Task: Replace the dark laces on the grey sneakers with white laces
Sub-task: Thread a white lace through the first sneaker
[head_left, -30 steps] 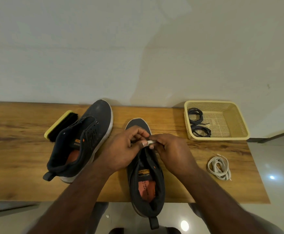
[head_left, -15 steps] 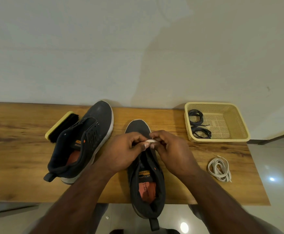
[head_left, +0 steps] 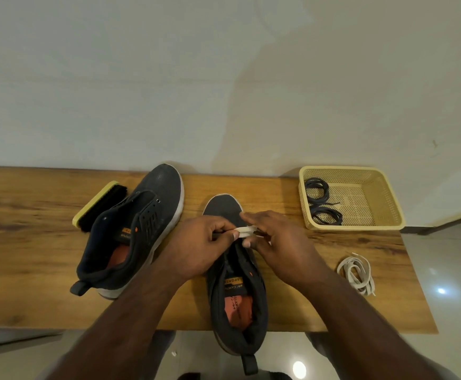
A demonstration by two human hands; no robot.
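Observation:
Two dark grey sneakers stand unlaced on the wooden table [head_left: 32, 256]. The right sneaker [head_left: 237, 292] points away from me, its heel over the front edge. Above its eyelets my left hand [head_left: 199, 250] and my right hand [head_left: 281, 248] both pinch a folded white lace [head_left: 245, 231]. The left sneaker [head_left: 141, 223] lies angled to the left of my hands. A second white lace [head_left: 357, 272] is bundled on the table at the right. Two coiled dark laces [head_left: 320, 201] lie in the yellow basket [head_left: 388, 212].
A shoe brush [head_left: 100, 205] with a yellow back and black bristles lies behind the left sneaker. The basket stands at the table's back right corner. A pale wall runs along the table's far edge, and tiled floor shows to the right and below.
My hands have shifted a little on the white lace above the right sneaker, and more of the lace shows between my fingers. The view has tilted slightly.

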